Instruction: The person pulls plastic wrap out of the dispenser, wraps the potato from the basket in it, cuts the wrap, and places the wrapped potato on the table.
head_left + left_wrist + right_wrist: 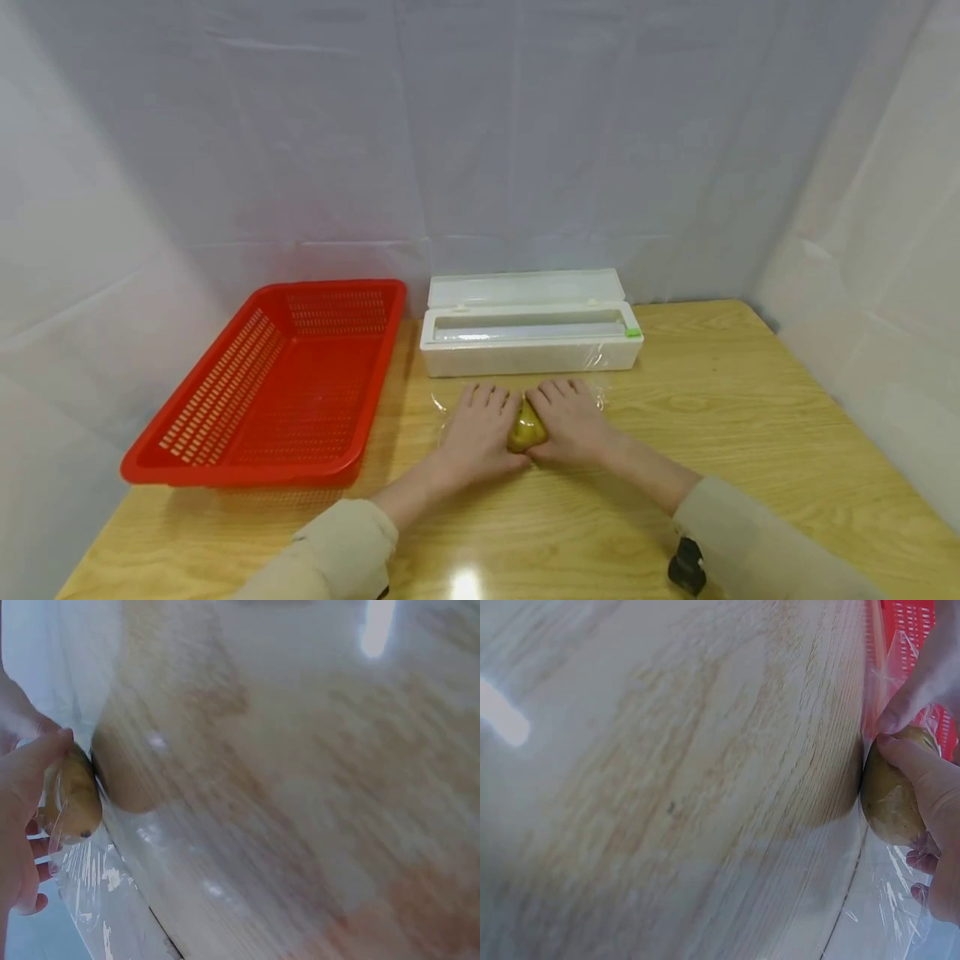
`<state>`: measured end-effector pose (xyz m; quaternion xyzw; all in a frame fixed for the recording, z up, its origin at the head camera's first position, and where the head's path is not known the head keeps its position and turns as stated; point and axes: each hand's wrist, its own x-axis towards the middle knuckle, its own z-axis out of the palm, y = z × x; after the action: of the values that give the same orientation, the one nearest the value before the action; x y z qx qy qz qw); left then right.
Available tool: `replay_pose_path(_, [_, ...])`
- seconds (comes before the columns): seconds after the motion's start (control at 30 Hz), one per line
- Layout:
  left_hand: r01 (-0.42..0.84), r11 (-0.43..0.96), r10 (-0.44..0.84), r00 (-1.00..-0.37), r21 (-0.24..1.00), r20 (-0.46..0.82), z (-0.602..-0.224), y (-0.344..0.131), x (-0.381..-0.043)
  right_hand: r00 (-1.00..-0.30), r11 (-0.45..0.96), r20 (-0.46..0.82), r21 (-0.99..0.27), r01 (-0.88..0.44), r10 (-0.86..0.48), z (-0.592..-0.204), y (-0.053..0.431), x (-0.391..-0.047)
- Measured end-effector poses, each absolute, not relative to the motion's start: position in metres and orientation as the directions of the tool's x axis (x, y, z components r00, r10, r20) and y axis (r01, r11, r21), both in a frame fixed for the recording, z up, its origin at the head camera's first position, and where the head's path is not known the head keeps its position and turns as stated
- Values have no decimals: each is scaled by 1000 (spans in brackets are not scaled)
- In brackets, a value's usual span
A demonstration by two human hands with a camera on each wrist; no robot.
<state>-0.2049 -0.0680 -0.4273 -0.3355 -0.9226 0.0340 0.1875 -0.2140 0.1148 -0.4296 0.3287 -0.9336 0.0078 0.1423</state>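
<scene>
A smooth yellow-brown oblong potato [528, 429] lies on the table in the middle of the head view. Clear plastic film [94, 889] clings over it and spreads out beyond it. My left hand [480, 427] holds it from the left, and my right hand [576, 425] from the right. Both thumbs sit on the near side, with their tips close together at one end of the potato [892, 799] in the right wrist view. The other fingers curl over the far side with the film, and some of them are hidden.
Just behind the hands stands a long white film box [532, 358], its lid raised, with a roll inside and a green piece at its right corner. To the left is a red slotted basket [300, 383]. White sheeting [480, 150] surrounds the wooden table [720, 392].
</scene>
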Motion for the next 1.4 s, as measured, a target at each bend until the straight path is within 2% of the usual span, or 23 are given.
replay_pose_path(0.17, [600,766,642,-700,-228,312,-428,-66,-207,-722,769,286,100,-632,-630,-430,117,-216])
replay_pose_path(0.3, [595,780,625,-718,-195,306,-428,-65,-212,-713,772,313,130,-622,-628,-432,120,-217])
replay_pose_path(0.53, [616,781,619,-743,-100,257,-424,-65,-218,-750,804,299,141,-577,-590,-431,124,-218])
replay_pose_path(0.77, [612,787,614,-763,-83,201,-420,-64,-222,-789,830,258,168,-531,-557,-429,126,-222])
replay_pose_path(1.03, [608,792,607,-777,-49,165,-419,-64,-225,-810,847,251,112,-520,-530,-434,136,-218])
replay_pose_path(1.17, [606,795,602,-784,-26,151,-418,-64,-225,-817,850,237,131,-510,-526,-436,143,-217])
replay_pose_path(1.4, [596,803,593,-797,-1,113,-417,-62,-227,-831,848,170,125,-516,-530,-423,149,-214])
